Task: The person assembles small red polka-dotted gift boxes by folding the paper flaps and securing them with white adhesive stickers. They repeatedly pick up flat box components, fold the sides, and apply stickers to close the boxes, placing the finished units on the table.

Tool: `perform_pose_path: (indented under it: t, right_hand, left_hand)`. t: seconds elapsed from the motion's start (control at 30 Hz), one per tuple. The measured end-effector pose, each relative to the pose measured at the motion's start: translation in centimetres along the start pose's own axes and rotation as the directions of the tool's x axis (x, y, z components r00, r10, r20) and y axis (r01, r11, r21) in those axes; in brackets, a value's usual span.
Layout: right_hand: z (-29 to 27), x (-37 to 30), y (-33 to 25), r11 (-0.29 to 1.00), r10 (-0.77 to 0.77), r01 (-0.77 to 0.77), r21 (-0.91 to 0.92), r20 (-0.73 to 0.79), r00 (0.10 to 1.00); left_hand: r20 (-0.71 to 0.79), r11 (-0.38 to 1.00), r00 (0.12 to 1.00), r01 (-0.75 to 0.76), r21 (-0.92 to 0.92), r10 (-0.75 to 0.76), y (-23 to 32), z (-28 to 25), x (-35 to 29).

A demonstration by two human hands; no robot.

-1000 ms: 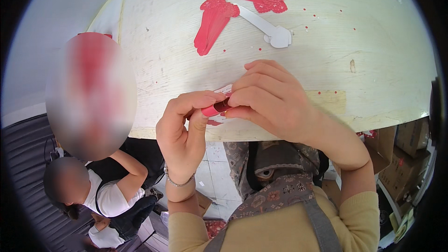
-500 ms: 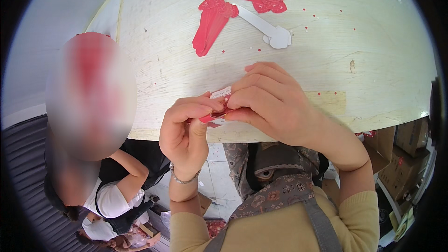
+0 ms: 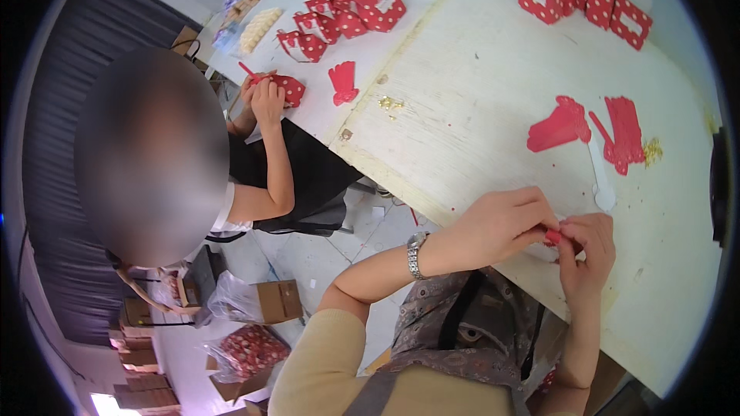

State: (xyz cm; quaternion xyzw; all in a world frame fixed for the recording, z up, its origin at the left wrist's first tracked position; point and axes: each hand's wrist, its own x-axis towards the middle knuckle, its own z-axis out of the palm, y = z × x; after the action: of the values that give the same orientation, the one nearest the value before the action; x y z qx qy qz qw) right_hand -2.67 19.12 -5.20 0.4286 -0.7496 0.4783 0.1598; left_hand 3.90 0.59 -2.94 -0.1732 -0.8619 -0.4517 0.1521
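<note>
Over the near edge of the table, my left hand [image 3: 509,223] and my right hand [image 3: 590,250] meet with fingers pinched. Between them is a small red-and-white folded paper piece [image 3: 552,237]; most of it is hidden by my fingers. Just beyond my hands lie a fan of red die-cut paper strips [image 3: 556,127], a second stack of red strips [image 3: 624,129] and a white paper strip [image 3: 600,173] with a rounded end. A small heap of gold fasteners [image 3: 652,152] sits beside the second stack.
Red polka-dot boxes [image 3: 539,0] stand at the far right, and more dotted boxes [image 3: 379,6] at the far left. Across the corner, a co-worker's hands [image 3: 266,96] hold a dotted box. Gold pieces [image 3: 391,104] lie mid-table. Cartons [image 3: 279,302] stand on the floor.
The view has swung left, bringing the co-worker and the dotted boxes into sight. My hands still grip the folded paper piece, which my fingers now cover more.
</note>
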Motion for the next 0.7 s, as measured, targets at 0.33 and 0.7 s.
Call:
perform_pose_path:
  t: [0.33, 0.7]
  right_hand:
    - [-0.7, 0.2, 0.6, 0.978, 0.132, -0.149, 0.144, 0.126, 0.983]
    - [-1.3, 0.8, 0.7, 0.873, 0.200, -0.295, 0.388, 0.267, 0.943]
  left_hand:
    - [-0.128, 0.990, 0.985, -0.105, 0.099, 0.117, -1.2, 1.5, -0.4]
    - [-0.276, 0.984, 0.945, -0.164, 0.068, 0.176, -1.7, 2.9, -1.3]
